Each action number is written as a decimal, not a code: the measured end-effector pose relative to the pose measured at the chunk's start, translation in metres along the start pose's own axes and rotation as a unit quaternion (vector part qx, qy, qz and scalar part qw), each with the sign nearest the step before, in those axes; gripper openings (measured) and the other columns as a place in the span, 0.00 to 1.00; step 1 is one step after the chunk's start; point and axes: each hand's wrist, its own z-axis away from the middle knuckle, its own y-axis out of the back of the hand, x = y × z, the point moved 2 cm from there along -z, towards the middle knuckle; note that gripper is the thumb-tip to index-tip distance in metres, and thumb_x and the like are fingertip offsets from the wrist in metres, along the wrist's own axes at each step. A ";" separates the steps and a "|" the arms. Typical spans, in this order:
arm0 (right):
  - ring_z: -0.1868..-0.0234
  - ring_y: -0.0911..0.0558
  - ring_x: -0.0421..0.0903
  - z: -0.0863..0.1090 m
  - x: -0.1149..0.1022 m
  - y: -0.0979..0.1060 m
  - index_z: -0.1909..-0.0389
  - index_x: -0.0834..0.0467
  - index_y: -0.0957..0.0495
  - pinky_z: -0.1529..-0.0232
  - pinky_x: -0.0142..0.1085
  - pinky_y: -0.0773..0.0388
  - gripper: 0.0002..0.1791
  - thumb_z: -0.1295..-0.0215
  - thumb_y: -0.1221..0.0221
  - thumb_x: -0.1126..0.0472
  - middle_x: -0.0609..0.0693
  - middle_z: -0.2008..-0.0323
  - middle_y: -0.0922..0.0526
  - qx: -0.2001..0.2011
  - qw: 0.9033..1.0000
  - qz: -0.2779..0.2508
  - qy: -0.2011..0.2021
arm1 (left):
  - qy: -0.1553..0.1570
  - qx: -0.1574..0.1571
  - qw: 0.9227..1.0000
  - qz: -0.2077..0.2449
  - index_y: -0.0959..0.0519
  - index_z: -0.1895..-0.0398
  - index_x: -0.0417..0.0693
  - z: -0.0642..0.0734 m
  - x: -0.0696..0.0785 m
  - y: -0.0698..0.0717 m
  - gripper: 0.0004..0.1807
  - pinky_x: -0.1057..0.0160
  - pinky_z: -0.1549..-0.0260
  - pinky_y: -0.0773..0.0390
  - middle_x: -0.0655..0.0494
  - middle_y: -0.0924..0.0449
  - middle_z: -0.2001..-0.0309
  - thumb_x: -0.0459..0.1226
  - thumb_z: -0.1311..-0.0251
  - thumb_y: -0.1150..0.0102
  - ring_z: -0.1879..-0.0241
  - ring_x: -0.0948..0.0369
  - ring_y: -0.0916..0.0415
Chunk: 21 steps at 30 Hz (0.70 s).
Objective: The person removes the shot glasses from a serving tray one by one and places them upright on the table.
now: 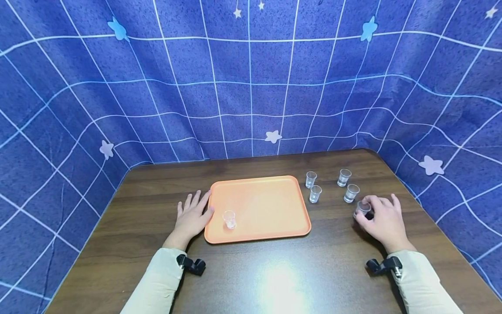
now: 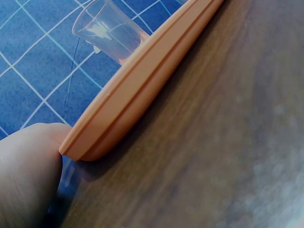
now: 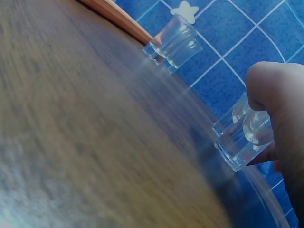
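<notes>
An orange tray (image 1: 266, 205) lies on the table, with one clear shot glass (image 1: 229, 219) upright near its lower left corner. At the tray's left edge rests my left hand (image 1: 191, 220), fingers spread and straight; the thumb (image 2: 33, 161) touches the rim in the left wrist view. Far to the right, my right hand (image 1: 387, 223) pinches a shot glass (image 1: 362, 208) between thumb and fingers. That glass (image 3: 236, 154) stands upright with its base at the tabletop in the right wrist view; the hand partly hides it.
Two shot glasses, one farther back (image 1: 311, 179) and one nearer (image 1: 315, 194), stand just right of the tray. Two more, a back one (image 1: 344, 177) and a front one (image 1: 351, 192), are close to my right hand. A blue curtain (image 1: 251, 96) borders the wooden table (image 1: 251, 274).
</notes>
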 end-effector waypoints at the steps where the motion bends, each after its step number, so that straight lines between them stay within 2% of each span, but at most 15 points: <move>1: 0.57 0.20 0.64 0.000 0.000 0.000 0.62 0.60 0.24 0.30 0.65 0.51 0.20 0.53 0.33 0.53 0.58 0.70 0.17 -0.003 1.000 0.002 -0.002 | 0.000 0.000 1.000 0.000 0.49 0.18 0.63 0.000 0.000 0.000 0.35 0.29 0.31 0.71 0.41 0.54 0.20 0.58 0.25 0.61 0.22 0.36 0.65; 5: 0.57 0.22 0.65 0.000 0.000 0.003 0.58 0.60 0.24 0.31 0.69 0.56 0.23 0.51 0.32 0.51 0.59 0.71 0.18 -0.007 1.000 0.005 -0.010 | -0.001 -0.001 1.000 0.002 0.49 0.18 0.62 0.000 -0.001 0.000 0.35 0.29 0.31 0.72 0.40 0.55 0.20 0.58 0.25 0.61 0.22 0.36 0.65; 8: 0.56 0.23 0.66 -0.002 -0.001 0.005 0.55 0.60 0.24 0.29 0.69 0.61 0.25 0.49 0.32 0.48 0.60 0.68 0.17 0.007 1.000 0.008 -0.018 | 0.000 -0.001 1.000 0.003 0.49 0.18 0.62 -0.001 -0.001 0.000 0.35 0.29 0.31 0.72 0.40 0.55 0.20 0.58 0.25 0.61 0.22 0.36 0.66; 12: 0.53 0.23 0.66 -0.004 -0.005 0.007 0.55 0.61 0.23 0.27 0.64 0.64 0.25 0.47 0.34 0.47 0.60 0.65 0.15 0.054 0.998 0.013 -0.025 | 0.000 0.000 1.000 0.001 0.49 0.18 0.62 -0.001 -0.001 0.000 0.35 0.29 0.31 0.72 0.40 0.55 0.20 0.58 0.25 0.61 0.22 0.36 0.65; 14: 0.54 0.24 0.64 -0.004 -0.008 0.006 0.56 0.61 0.23 0.27 0.63 0.63 0.25 0.47 0.36 0.46 0.58 0.67 0.15 0.081 0.996 0.017 -0.021 | -0.001 0.000 1.000 0.002 0.48 0.18 0.62 -0.001 -0.001 0.000 0.36 0.29 0.32 0.72 0.40 0.55 0.20 0.58 0.25 0.61 0.22 0.36 0.65; 17: 0.54 0.24 0.63 -0.005 -0.014 0.002 0.59 0.62 0.22 0.27 0.63 0.62 0.26 0.48 0.38 0.44 0.57 0.69 0.15 0.109 0.994 0.019 -0.009 | -0.001 -0.001 1.000 0.002 0.48 0.18 0.62 -0.001 -0.002 -0.001 0.36 0.29 0.32 0.72 0.40 0.55 0.20 0.59 0.25 0.62 0.22 0.35 0.65; 21: 0.51 0.25 0.64 -0.010 -0.025 -0.005 0.59 0.63 0.21 0.27 0.64 0.62 0.28 0.46 0.41 0.41 0.60 0.65 0.16 0.138 0.990 0.027 0.013 | -0.003 0.000 1.000 -0.001 0.49 0.18 0.62 -0.001 -0.003 -0.001 0.36 0.28 0.32 0.72 0.40 0.55 0.19 0.59 0.25 0.62 0.22 0.35 0.65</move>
